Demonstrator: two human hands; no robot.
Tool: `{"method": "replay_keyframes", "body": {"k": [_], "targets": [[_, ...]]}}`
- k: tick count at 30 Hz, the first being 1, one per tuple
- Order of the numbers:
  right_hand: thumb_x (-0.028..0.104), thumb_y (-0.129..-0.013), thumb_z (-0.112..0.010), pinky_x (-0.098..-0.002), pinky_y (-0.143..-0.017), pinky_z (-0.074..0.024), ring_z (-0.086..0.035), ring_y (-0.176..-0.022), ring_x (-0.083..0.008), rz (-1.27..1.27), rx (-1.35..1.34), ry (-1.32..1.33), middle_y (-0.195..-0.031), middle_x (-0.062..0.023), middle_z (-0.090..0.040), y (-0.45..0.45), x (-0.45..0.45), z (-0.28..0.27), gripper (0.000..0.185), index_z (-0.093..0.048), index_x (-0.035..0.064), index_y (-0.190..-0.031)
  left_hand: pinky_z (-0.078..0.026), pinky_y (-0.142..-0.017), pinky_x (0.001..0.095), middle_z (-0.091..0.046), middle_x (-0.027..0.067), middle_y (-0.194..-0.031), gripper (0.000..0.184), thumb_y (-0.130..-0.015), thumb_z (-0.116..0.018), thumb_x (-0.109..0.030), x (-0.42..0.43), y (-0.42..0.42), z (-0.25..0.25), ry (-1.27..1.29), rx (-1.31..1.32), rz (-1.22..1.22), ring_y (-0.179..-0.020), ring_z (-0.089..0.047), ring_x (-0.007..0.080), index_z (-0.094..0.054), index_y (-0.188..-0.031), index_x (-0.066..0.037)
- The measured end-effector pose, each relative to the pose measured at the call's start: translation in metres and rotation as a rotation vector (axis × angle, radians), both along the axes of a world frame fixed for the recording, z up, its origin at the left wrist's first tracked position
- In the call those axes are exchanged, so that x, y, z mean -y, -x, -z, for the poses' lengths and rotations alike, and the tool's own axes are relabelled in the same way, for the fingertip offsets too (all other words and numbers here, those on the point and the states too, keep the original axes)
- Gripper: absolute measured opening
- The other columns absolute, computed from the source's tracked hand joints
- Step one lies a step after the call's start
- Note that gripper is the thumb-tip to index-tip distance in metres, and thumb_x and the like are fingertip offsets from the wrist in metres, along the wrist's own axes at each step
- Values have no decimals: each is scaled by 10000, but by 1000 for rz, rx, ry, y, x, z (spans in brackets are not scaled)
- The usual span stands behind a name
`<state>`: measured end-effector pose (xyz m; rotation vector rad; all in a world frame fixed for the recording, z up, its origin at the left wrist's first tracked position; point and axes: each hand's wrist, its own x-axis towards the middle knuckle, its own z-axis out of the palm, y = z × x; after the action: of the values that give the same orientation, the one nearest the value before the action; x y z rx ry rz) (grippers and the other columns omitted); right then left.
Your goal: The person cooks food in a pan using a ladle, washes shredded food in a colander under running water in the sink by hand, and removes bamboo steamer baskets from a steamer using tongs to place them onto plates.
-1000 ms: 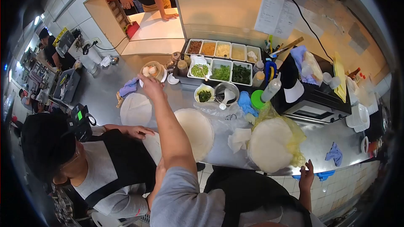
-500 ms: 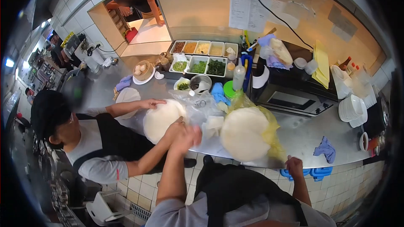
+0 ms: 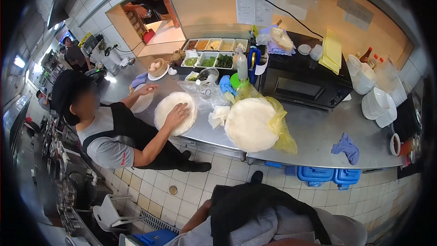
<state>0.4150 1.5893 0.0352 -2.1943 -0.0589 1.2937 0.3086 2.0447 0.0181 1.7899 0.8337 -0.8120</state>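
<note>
Below the counter, part of my left arm or hand (image 3: 204, 209) shows beside my black apron; its fingers are hidden. My right hand is out of view. A stack of pale, thin dough rounds (image 3: 251, 125) lies on the counter in front of me, partly wrapped in a yellow plastic bag (image 3: 287, 141). Crumpled white paper (image 3: 219, 116) is to its left. Farther left, a co-worker's hand (image 3: 177, 115) lies flat on another stack of dough rounds (image 3: 167, 105). Neither of my hands touches the dough.
Along the back of the steel counter (image 3: 309, 132) are bins of toppings (image 3: 208, 59), a squeeze bottle (image 3: 241, 66) and a black microwave (image 3: 300, 84). A blue cloth (image 3: 347, 148) and stacked white bowls (image 3: 377, 105) sit right. Blue lidded bins (image 3: 315, 175) stand underneath. The co-worker (image 3: 109, 132) stands close left.
Both my hands have moved back from the counter, and my body has turned and stepped away. The co-worker's hand now rests on the left dough stack, and the right arm has left view.
</note>
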Motion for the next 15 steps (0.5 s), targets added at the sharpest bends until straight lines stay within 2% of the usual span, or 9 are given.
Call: {"method": "replay_keyframes", "body": {"k": [8, 11, 15], "targets": [[306, -846, -495, -348, -724, -423, -533, -809, -253, 123, -36, 111, -902, -128, -565, 70, 15, 23, 291, -573, 54, -969, -459, -810, 380, -623, 227, -922, 492, -858, -436, -416, -11, 108, 4, -9, 4, -165, -937, -579, 340, -631, -888, 34], [302, -842, -494, -360, -770, -423, -537, -868, -273, 25, -60, 150, -959, -140, -567, 100, 21, 30, 309, -569, 55, -1013, -459, -810, 379, -623, 227, -921, 486, -855, -440, -411, -7, 153, 11, -3, -7, -256, -937, -580, 338, -630, -893, 34], [298, -838, -492, -376, -832, -423, -542, -946, -299, -238, -49, 176, -1034, -157, -570, 124, 22, 32, 342, -563, 57, -1071, -458, -809, 378, -623, 228, -920, 478, -852, -446, -405, 17, 199, 21, 30, -8, -376, -937, -581, 335, -628, -899, 35]]}}
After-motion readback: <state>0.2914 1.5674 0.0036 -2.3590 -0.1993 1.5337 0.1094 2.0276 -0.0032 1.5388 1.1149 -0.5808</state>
